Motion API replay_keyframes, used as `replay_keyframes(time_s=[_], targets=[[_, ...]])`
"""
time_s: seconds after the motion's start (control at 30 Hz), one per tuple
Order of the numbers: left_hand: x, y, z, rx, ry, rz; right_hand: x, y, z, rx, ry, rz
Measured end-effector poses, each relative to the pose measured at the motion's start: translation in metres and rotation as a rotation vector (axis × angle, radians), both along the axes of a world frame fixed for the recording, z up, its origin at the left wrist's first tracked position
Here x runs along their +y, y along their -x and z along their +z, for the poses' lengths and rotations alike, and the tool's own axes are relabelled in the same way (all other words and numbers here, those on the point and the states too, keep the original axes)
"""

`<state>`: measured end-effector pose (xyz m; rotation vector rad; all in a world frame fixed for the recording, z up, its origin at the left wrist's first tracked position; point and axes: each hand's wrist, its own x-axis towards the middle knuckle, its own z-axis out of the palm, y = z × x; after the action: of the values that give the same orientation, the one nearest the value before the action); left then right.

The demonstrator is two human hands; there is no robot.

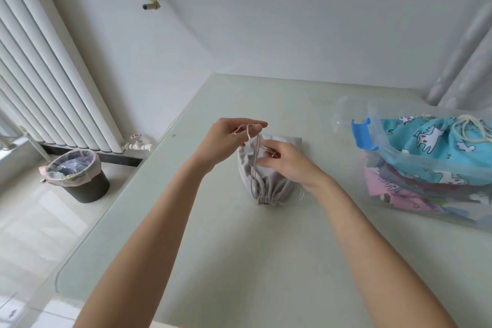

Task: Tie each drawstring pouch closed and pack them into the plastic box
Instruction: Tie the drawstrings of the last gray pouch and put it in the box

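Head view: left hand (pixel 226 141) pinching cord (pixel 249 133) upward for tension, right hand (pixel 282 165) pinching its other strand just below, knotting pouch (pixel 266 168); box (pixel 431 168) waiting rightward.

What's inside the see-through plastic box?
The clear plastic box holds a turquoise animal-print drawstring pouch on top, with pink patterned fabric and other colours beneath. The lower pouches are mostly covered.
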<state>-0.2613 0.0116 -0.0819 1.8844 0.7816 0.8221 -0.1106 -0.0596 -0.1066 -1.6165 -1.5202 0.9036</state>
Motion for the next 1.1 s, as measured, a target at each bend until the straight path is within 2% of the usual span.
replay_keyframes(time_s=[0.13,0.3,0.47,0.67,0.93,1.0,1.1], targets=[[0.005,-0.02,0.003,0.042,-0.011,-0.037,0.0,-0.007,0.001,0.183,0.07,0.116],[0.012,-0.031,-0.001,0.029,0.004,-0.019,0.005,-0.013,0.002,0.29,-0.014,0.038],[0.016,-0.025,-0.014,-0.064,0.215,0.131,0.011,-0.028,0.0,0.38,0.0,-0.05],[0.001,-0.026,-0.037,-0.106,-0.002,0.064,0.013,-0.039,-0.005,0.367,-0.012,-0.13],[-0.004,-0.029,-0.042,-0.039,-0.286,0.108,0.011,-0.044,-0.003,0.322,-0.02,-0.115],[-0.006,-0.028,-0.039,-0.081,-0.265,0.111,0.01,-0.047,-0.001,0.333,-0.038,-0.14],[-0.011,-0.026,-0.036,-0.142,-0.113,0.062,0.009,-0.049,0.0,0.394,-0.047,-0.129]])
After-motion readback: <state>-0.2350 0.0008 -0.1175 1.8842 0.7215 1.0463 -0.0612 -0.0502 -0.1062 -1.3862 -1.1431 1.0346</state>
